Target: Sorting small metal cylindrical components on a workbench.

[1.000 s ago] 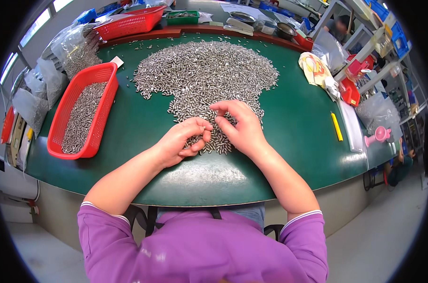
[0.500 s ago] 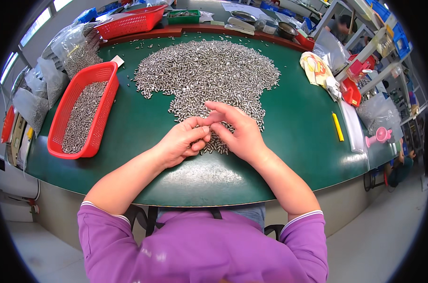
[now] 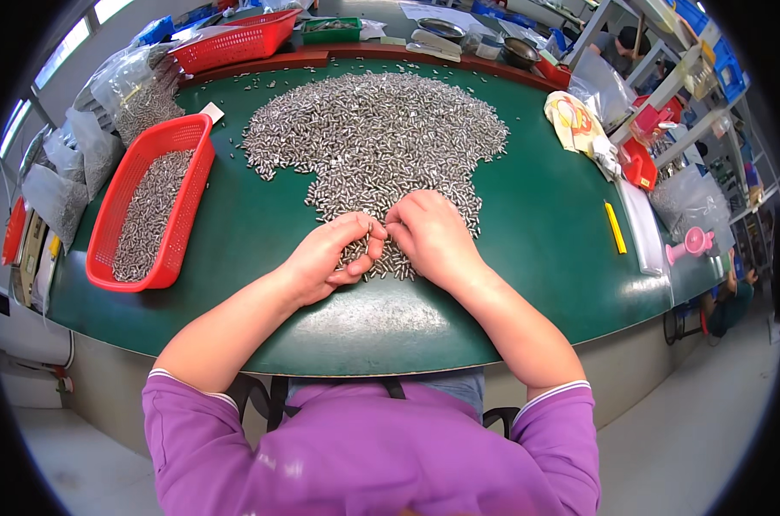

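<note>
A wide heap of small silvery metal pins point(image 3: 381, 129) covers the middle of the green table, narrowing toward me. At its near end, my left hand point(image 3: 334, 252) is closed, palm side up, with thumb and fingers curled together; a tiny bit of metal, apparently one pin, shows at the fingertips. Close beside it, my right hand point(image 3: 433, 236) points down with thumb and fingers pinched over the heap. Whatever lies between the right fingertips is hidden. The fingertips of both hands nearly meet.
On the left stands a red perforated basket point(image 3: 173, 232) partly filled with pins, with clear bags point(image 3: 85, 155) of pins beyond it. A yellow cutter-like tool point(image 3: 615, 228) and a pink object point(image 3: 691, 247) lie right. Another red basket point(image 3: 235, 45) sits behind the table's raised red edge point(image 3: 368, 52).
My right hand has turned downward, its raised fingers closing into a pinch over the pins. My left hand stays in nearly the same place, its fingers slightly rearranged.
</note>
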A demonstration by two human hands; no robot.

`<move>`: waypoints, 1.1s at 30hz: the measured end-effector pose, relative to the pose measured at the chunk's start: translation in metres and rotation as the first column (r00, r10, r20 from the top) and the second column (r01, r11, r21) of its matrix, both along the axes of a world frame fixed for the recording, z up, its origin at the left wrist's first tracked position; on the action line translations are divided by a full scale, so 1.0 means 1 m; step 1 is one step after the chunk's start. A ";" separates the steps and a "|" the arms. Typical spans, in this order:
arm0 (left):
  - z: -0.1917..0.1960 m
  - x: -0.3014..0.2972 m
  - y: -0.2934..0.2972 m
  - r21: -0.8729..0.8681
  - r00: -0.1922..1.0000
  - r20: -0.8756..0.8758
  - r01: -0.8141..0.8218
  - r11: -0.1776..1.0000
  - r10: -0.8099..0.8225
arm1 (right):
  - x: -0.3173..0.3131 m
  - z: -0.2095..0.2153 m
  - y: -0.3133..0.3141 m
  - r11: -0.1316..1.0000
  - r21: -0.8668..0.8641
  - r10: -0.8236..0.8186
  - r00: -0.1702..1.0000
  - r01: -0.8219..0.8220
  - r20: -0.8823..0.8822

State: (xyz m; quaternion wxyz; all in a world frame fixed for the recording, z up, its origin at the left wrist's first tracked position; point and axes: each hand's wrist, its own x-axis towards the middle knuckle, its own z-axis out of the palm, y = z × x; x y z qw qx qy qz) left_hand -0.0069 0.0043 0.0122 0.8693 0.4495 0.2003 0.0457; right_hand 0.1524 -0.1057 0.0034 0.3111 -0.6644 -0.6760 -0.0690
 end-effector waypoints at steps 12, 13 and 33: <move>-0.010 0.000 0.001 0.014 0.999 0.045 0.028 1.000 -0.028 | -0.007 0.013 -0.002 0.978 0.155 0.154 0.985 -0.140 -0.082; -0.010 0.000 0.002 0.017 0.998 0.052 0.026 1.000 -0.027 | -0.007 0.012 -0.002 0.979 0.148 0.163 0.977 -0.143 -0.140; -0.004 -0.003 0.003 -0.013 0.999 0.036 0.021 1.000 -0.020 | -0.003 0.005 -0.001 0.998 -0.061 -0.011 1.000 0.009 -0.027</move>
